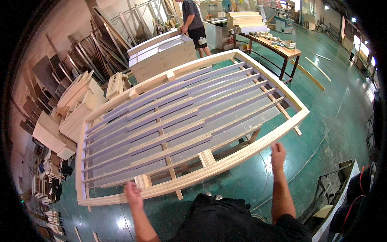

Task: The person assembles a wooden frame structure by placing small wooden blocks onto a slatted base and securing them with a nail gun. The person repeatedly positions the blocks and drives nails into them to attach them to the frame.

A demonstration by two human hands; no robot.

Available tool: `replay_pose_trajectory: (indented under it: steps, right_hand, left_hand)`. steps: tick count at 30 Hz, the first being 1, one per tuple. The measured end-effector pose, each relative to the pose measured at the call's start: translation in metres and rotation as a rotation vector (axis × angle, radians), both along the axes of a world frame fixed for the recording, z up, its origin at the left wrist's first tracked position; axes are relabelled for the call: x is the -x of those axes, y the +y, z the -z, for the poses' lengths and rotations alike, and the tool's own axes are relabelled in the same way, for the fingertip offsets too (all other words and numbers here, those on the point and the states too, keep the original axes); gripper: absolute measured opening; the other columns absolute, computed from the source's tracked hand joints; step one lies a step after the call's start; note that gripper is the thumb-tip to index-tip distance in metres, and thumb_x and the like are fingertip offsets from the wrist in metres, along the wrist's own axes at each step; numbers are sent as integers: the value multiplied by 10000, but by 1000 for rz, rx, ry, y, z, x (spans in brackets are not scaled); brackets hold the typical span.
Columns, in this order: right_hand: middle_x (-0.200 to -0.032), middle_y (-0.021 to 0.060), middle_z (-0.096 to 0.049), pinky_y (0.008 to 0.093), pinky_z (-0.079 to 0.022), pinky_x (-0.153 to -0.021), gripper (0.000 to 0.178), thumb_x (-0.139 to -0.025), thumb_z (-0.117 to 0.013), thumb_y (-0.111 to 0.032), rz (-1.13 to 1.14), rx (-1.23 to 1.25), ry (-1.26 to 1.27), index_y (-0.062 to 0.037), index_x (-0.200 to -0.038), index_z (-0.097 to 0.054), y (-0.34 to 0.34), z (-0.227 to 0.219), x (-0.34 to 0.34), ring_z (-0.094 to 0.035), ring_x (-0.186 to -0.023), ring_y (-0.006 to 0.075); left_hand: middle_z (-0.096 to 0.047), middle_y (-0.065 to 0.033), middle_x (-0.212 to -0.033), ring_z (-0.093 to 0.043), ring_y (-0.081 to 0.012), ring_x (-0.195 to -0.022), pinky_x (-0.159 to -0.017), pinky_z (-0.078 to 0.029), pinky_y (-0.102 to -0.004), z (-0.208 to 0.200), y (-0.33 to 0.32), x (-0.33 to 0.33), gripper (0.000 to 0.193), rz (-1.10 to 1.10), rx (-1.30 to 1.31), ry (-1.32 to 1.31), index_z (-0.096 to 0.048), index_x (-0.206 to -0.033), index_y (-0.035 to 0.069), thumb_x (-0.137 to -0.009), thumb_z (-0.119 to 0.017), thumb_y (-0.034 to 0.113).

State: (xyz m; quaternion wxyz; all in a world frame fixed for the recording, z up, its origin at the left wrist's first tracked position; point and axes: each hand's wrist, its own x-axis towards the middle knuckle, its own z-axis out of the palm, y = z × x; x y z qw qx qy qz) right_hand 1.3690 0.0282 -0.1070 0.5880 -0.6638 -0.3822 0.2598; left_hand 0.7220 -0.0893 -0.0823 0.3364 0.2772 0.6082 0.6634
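Note:
A large wooden frame (242, 152) lies in front of me, with several long purple-edged slats (169, 139) running across it. My left hand (133, 194) is at the near rail on the left, beside a short wood block (143, 181) set against the rail's inner side. Motion smears its fingers, so their grip does not show. Out past the near rail, toward the right, my right hand (278, 156) hovers apart from the frame with its fingers curled in. Whether anything sits inside those fingers is hidden. A second short block (207, 158) rests against the near rail between my hands.
Beyond the frame a person (193, 24) stands at a stack of pale panels (163, 56). A workbench (278, 46) holding small items is at the far right. Wooden parts (76, 101) are piled left; a metal-edged cart (338, 201) is near right. Strips lie on the green floor.

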Motion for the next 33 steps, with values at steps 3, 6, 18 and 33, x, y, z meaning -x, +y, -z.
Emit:
replay_pose_trajectory:
  steps: [3, 6, 18, 33]
  right_hand:
    - [-1150, 135, -640, 411, -470, -949, 361, -888, -735, -152, -345, -16, -217, -22, -1212, -646, -34, -39, 108, -604, -1047, 272]
    - [-1464, 178, -487, 604, -302, -1131, 556, -888, -747, -278, -863, -341, -488, -150, -1402, -576, -84, -116, 202, -441, -1365, 381]
    - [-1651, 190, -341, 499, -137, -1274, 583, -1059, -443, -292, -610, -207, 28, -67, -1592, -376, 29, -53, 227, -278, -1547, 353]
    - [-1646, 151, -330, 437, -243, -1249, 706, -1064, -484, -469, -1431, -732, 174, -34, -1592, -310, -7, -304, 129, -366, -1497, 297]
  left_hand:
    - [-430, -63, -990, -496, -196, -901, -822, -457, -397, 11, 27, -94, 392, 303, 0, -240, -517, -1156, 87, -1041, -510, 461]
    - [-415, -130, -1290, -466, -279, -1169, -1008, -403, -466, 23, 44, -203, 572, 729, -22, -576, -420, -1368, 72, -1041, -457, 541]
    - [-227, -229, -1692, -208, -359, -1575, -1271, -105, -512, -106, 46, -270, 818, 832, -395, 65, -262, -1615, -6, -1064, -364, 590]
    - [-616, -328, -1335, -607, -438, -1246, -1151, -407, -532, -332, -16, -147, 594, 529, -1226, 169, -618, -1338, -25, -993, -482, 439]
